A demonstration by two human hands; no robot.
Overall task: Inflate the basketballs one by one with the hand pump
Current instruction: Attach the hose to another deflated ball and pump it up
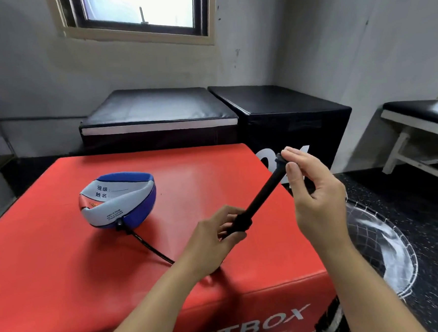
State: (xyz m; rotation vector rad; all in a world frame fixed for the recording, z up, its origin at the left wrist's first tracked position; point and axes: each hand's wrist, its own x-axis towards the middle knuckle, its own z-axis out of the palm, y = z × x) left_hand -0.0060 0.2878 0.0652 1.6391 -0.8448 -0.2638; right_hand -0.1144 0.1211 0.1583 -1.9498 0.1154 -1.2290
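The deflated ball [117,199] is panelled in blue, white and red, with dark print on the white. The hand pump [259,196] and its hose [151,248] are black. The soft box [65,278] is covered in red, with white lettering on its side. The floor [437,229] is black, speckled with white.

We count: one deflated ball [117,200], one hand pump [259,196], one hose [148,247], one red soft box [65,265], two black boxes [155,113], one bench [420,117], one net [381,245].
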